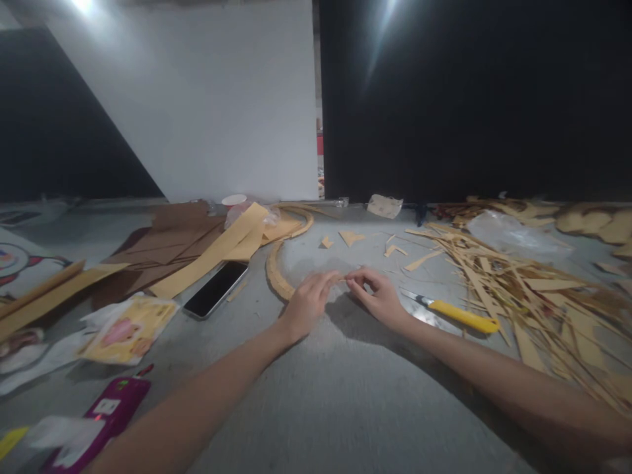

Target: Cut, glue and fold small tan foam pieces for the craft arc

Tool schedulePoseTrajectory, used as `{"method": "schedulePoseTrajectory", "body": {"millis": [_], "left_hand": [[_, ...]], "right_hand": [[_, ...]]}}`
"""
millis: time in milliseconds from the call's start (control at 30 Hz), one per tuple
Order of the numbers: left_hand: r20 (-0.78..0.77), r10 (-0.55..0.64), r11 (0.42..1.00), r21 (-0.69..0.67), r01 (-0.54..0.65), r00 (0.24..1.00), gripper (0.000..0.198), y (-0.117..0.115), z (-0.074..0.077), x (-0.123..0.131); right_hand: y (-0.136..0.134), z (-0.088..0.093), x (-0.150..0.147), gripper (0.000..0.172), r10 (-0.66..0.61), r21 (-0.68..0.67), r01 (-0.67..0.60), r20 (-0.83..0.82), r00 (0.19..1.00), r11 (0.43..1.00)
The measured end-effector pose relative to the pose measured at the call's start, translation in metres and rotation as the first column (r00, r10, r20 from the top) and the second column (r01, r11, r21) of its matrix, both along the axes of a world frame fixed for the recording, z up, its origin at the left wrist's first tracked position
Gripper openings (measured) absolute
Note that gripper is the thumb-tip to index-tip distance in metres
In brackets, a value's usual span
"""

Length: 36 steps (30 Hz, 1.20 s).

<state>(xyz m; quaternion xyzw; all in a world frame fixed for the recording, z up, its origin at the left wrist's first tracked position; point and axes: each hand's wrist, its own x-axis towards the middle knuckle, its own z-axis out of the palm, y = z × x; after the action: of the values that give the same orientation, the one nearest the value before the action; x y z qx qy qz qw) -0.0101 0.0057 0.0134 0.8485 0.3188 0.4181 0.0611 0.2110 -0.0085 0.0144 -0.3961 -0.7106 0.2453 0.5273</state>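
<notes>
A curved tan foam-like strip (276,271) with a rough edge bends across the worktop and runs in under my left hand (309,299). The fingers of that hand are closed together over its near end. To the right, my right hand (378,296) pinches a thin tan sliver (342,279) between thumb and forefinger, in the small gap between the hands. Whether this sliver joins the curved strip is hidden by my left fingers. Just right of my right hand lies a yellow utility knife (461,316), its blade pointing left.
A black phone (216,289) lies left of my hands, beside tan sheet strips (217,253) and brown sheets (160,240). A tissue pack (129,329) and a purple device (116,408) are nearer. Tangled tan offcuts (498,283) cover the right side. Small scraps (351,237) lie ahead.
</notes>
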Motion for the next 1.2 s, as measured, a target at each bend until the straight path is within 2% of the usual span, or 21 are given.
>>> {"method": "schedulePoseTrajectory", "body": {"millis": [200, 267, 367, 433, 500, 567, 667, 800, 900, 1000, 1200], "left_hand": [[0.036, -0.062, 0.997, -0.038, 0.063, 0.997, 0.030, -0.001, 0.002, 0.000], [0.051, -0.108, 0.993, -0.035, 0.110, 0.993, 0.029, -0.001, 0.002, 0.000], [0.059, -0.160, 0.985, -0.048, 0.163, 0.985, 0.028, -0.001, 0.002, 0.001], [0.065, -0.169, 0.983, -0.054, 0.173, 0.983, 0.027, -0.001, 0.002, 0.001], [0.069, -0.174, 0.982, -0.063, 0.179, 0.982, 0.027, -0.001, 0.002, 0.001], [0.077, -0.186, 0.980, -0.062, 0.191, 0.979, 0.027, -0.001, 0.002, 0.001], [0.081, -0.193, 0.979, -0.057, 0.197, 0.978, 0.028, -0.001, 0.002, 0.001], [0.069, -0.176, 0.981, -0.067, 0.181, 0.982, 0.029, -0.002, 0.002, 0.001], [0.063, -0.175, 0.983, -0.050, 0.178, 0.983, 0.028, -0.003, 0.003, 0.001], [0.052, -0.183, 0.981, -0.055, 0.185, 0.982, 0.028, -0.002, 0.003, 0.001], [0.046, -0.126, 0.989, -0.077, 0.130, 0.991, 0.030, -0.002, -0.001, 0.002]], "right_hand": [[-0.001, 0.003, 0.001, 0.021, 0.074, 0.011, -0.075, 0.009, 0.997, 0.997], [0.000, 0.003, 0.001, 0.024, 0.109, -0.039, -0.109, -0.019, 0.994, 0.993], [0.002, 0.002, 0.000, 0.031, 0.149, -0.184, -0.171, -0.126, 0.981, 0.968], [0.003, -0.001, -0.001, 0.033, 0.134, -0.257, -0.189, -0.218, 0.967, 0.948], [0.003, -0.003, -0.003, 0.032, 0.099, -0.272, -0.171, -0.261, 0.960, 0.947], [0.002, -0.004, -0.003, 0.030, 0.059, -0.235, -0.119, -0.247, 0.967, 0.965], [0.000, -0.003, -0.003, 0.023, 0.029, -0.104, -0.046, -0.166, 0.986, 0.993], [-0.004, 0.002, 0.001, 0.016, 0.090, 0.071, -0.087, -0.033, 0.995, 0.994], [-0.004, 0.004, 0.002, 0.017, 0.136, 0.096, -0.140, 0.042, 0.990, 0.986], [-0.003, 0.006, 0.001, 0.021, 0.131, 0.091, -0.138, 0.072, 0.989, 0.986], [-0.005, 0.003, -0.004, 0.028, -0.036, 0.146, 0.026, 0.067, 0.997, 0.989]]}}
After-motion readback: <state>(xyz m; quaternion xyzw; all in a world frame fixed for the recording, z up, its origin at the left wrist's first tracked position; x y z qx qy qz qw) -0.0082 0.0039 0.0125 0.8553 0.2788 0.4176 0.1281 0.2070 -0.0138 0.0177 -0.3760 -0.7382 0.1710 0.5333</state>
